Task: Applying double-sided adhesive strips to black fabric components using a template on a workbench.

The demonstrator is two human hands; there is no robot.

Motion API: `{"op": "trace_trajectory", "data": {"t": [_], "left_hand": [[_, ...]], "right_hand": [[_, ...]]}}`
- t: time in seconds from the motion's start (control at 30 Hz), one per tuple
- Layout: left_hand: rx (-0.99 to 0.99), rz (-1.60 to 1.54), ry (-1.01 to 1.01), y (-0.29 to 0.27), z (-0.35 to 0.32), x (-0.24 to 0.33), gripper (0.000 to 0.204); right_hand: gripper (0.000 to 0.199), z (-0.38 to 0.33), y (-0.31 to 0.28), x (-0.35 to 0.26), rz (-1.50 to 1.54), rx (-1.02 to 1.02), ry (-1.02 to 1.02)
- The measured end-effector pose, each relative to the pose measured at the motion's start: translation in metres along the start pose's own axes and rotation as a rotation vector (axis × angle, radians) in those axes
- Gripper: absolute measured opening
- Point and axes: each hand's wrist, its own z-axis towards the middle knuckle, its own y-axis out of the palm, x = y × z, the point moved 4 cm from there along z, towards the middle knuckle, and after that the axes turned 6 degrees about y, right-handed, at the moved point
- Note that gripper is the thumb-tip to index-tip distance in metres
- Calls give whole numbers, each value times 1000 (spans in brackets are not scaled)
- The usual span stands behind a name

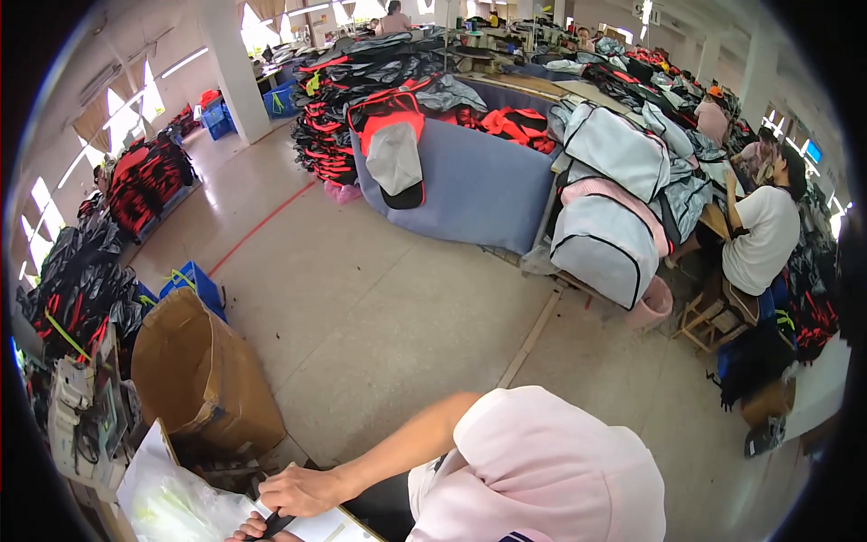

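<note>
At the lower edge, my right hand [300, 490] is closed, its bare forearm reaching left from a pale pink sleeve. Just below it my left hand [255, 527] shows only curled fingers and is partly cut off by the frame. Between them both hands grip a narrow black piece [275, 522]; its exact kind is too small to make out. The hands are over a white work surface [327, 526]. Beside them on the left lies a clear plastic bag [185, 508] with something pale green inside.
A large open cardboard box [246, 388] stands left of my hands, with a blue crate [200, 287] behind it. Machine equipment [74, 397] is at far left. Across the floor are stacked red-and-black pieces [325, 126] and white bags [603, 237]. A seated person [763, 239] works at right.
</note>
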Motion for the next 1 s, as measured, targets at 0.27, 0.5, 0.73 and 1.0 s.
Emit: {"op": "trace_trajectory", "data": {"t": [0.27, 0.5, 0.73, 1.0], "left_hand": [[102, -311, -237, -14, 4, -9, 38], [29, -343, -456, -11, -17, -24, 42], [101, -97, -302, -31, 1, -22, 37], [102, -110, -339, -37, 7, -38, 33]], "right_hand": [[35, -3, 6, 6, -134, -97, 21], [28, -8, -5, 5, 52, -41, 183], [25, -14, 16, 12, 165, 19, 207], [21, -24, 20, 21, 149, 68, 232]]}}
